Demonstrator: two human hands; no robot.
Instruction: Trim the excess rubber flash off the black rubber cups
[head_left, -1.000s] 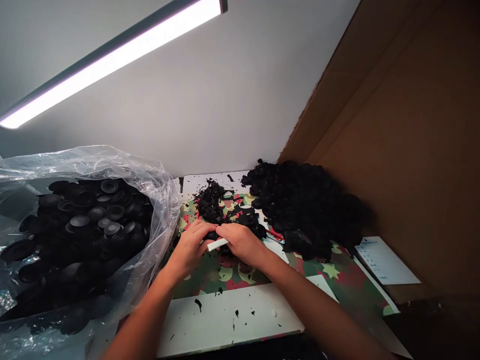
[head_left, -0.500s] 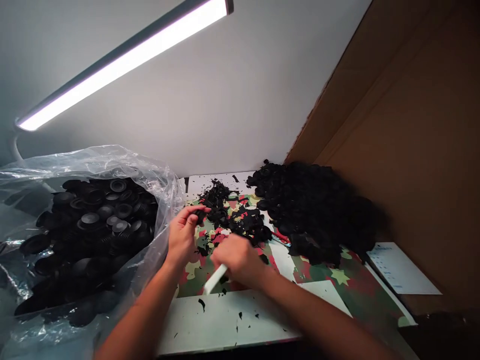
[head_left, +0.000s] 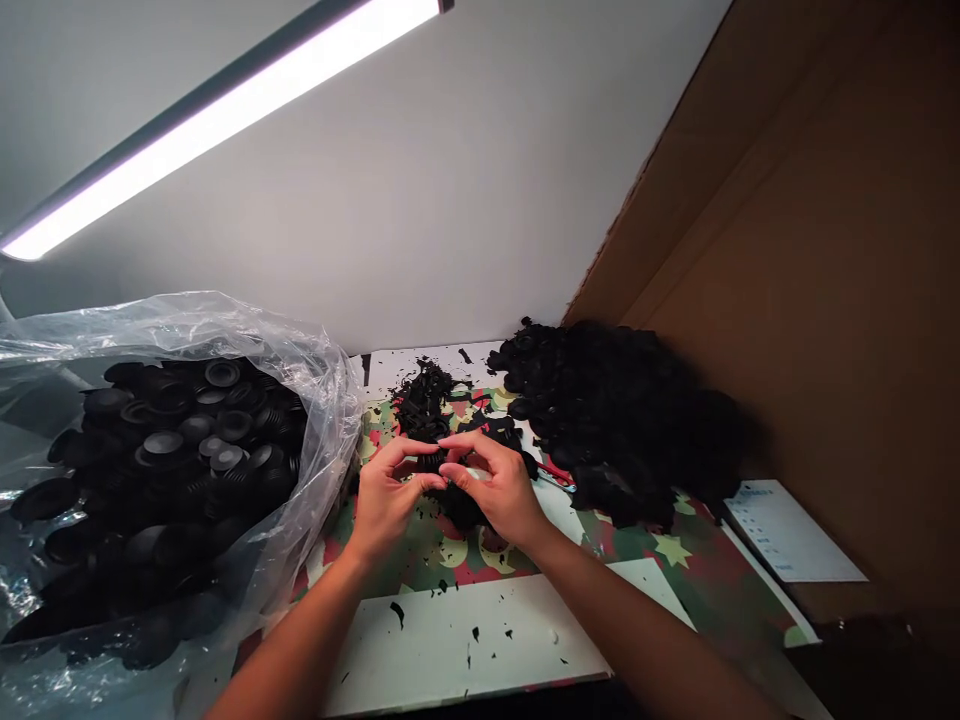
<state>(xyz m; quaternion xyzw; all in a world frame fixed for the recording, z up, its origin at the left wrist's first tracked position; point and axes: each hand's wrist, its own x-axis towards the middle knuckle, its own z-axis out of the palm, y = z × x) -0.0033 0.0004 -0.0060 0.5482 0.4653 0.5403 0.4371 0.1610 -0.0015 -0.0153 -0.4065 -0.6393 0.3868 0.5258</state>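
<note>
Black rubber part [head_left: 435,463], small and matte, pinched between both my hands just above the camouflage-print worktop [head_left: 675,560]. Left hand [head_left: 386,500]: fingers curled narrow onto it. Right hand [head_left: 501,492]: fingers closed on its other side. Ragged scraps [head_left: 424,395] heaped just behind. Crinkled clear bag [head_left: 324,400] of round caps [head_left: 217,420], left.

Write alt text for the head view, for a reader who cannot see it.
The left hand and right hand pinch a small black part above a camouflage mat strewn with black scraps. A clear bag of round black caps sits at left, a black heap at right by a cardboard wall.
</note>
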